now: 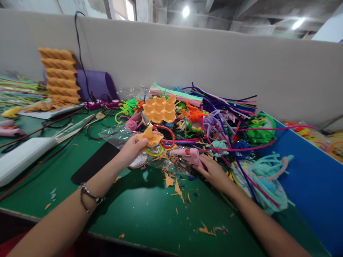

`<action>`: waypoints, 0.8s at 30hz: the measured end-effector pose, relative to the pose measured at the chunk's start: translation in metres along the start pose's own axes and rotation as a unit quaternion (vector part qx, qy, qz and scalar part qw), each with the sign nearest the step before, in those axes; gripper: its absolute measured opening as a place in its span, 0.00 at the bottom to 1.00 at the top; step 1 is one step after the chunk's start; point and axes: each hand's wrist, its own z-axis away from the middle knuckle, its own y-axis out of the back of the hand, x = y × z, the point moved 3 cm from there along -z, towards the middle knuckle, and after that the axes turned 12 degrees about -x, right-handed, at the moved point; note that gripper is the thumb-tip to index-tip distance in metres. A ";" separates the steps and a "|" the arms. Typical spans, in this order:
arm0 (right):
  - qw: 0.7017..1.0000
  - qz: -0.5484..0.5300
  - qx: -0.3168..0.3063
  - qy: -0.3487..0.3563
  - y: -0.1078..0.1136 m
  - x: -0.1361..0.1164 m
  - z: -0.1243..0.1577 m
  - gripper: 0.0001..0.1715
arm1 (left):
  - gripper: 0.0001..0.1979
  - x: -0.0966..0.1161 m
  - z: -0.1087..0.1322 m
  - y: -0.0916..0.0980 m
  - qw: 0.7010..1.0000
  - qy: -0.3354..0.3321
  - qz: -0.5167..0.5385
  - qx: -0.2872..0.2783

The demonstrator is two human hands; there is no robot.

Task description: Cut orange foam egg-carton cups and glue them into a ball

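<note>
My left hand (132, 150) pinches an orange cut piece of egg carton (150, 136), shaped like a flower cup, between thumb and fingers. A pink glue gun (190, 154) is in the grip of my right hand (213, 170), its nozzle pointing left toward the piece. Just behind the piece lie scissors (168, 137) with a red handle loop; a yellow loop (154, 151) shows below it. A larger orange egg carton section (160, 109) rests on the heap beyond. Orange scraps (169, 180) lie on the table below my hands.
Bundles of colored pipe cleaners (227, 101) pile up against the grey partition (174, 53). A blue panel (300, 175) borders the right side. On the left are a tall orange egg carton (60, 75), a white box (25, 159), cords and another pink glue gun (10, 128).
</note>
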 end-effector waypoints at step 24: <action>0.969 0.025 0.179 0.168 0.036 -0.078 0.029 0.09 | 0.27 0.016 0.023 -0.061 0.955 -0.112 -0.265 -0.064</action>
